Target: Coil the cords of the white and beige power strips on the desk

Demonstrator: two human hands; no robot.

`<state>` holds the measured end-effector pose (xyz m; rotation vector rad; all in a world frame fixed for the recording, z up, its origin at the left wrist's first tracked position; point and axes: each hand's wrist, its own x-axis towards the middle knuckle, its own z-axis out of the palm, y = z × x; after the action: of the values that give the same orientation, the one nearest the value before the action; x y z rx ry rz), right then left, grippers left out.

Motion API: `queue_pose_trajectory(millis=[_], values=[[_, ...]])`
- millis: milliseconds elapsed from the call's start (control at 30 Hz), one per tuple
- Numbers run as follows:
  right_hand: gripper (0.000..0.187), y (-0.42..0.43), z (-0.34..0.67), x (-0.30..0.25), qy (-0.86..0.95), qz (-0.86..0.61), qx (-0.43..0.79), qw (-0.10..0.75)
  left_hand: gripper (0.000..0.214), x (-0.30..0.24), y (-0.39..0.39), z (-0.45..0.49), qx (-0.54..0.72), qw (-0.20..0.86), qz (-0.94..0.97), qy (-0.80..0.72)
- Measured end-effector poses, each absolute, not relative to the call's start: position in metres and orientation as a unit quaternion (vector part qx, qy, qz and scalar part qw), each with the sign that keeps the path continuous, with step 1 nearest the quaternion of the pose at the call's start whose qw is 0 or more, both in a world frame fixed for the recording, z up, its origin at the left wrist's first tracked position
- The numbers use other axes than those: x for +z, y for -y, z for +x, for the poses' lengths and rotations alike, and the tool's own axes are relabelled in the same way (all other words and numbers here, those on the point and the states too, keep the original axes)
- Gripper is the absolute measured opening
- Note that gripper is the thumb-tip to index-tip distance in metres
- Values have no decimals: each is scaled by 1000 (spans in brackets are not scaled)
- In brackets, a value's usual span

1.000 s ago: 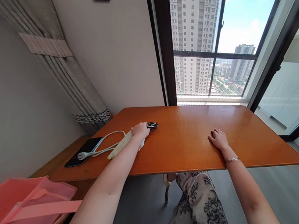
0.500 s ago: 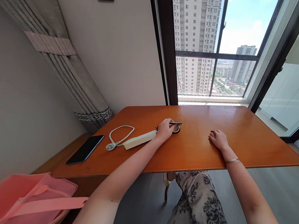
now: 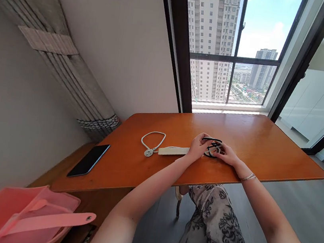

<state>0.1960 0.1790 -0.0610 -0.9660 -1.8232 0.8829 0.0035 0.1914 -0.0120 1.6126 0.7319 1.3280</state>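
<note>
My left hand [image 3: 197,146] rests on the orange-brown table [image 3: 266,148], closed on the right end of a cream power strip [image 3: 172,150] and touching a black coiled cable [image 3: 213,147]. The strip's white cord [image 3: 151,140] loops to the left and ends in a plug. My right hand [image 3: 227,154] meets the left hand at the black coil, its fingers pinched on the coil's right side. Both hands are near the table's front edge, in the middle.
A black phone [image 3: 88,160] lies on the table's left corner. A pink bag [image 3: 16,215] sits at the lower left. A grey curtain [image 3: 66,72] hangs against the left wall. A large window [image 3: 235,47] stands behind the table.
My left hand has dragged the power strip, its cord and the black coil rightward along the table, away from the phone. My right hand has moved left and taken hold of the coil.
</note>
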Motion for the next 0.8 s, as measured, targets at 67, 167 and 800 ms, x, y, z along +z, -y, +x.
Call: queue_pose_trajectory(millis=[67, 167, 800], values=[[68, -180, 195, -60, 695, -370, 406, 463, 33, -11, -193, 4, 532, 456, 657, -279], [64, -180, 196, -55, 663, -360, 461, 466, 38, -8, -199, -1, 527, 456, 663, -274], [40, -191, 200, -66, 649, -492, 317, 486, 37, -18, -221, -22, 608, 334, 663, -280]])
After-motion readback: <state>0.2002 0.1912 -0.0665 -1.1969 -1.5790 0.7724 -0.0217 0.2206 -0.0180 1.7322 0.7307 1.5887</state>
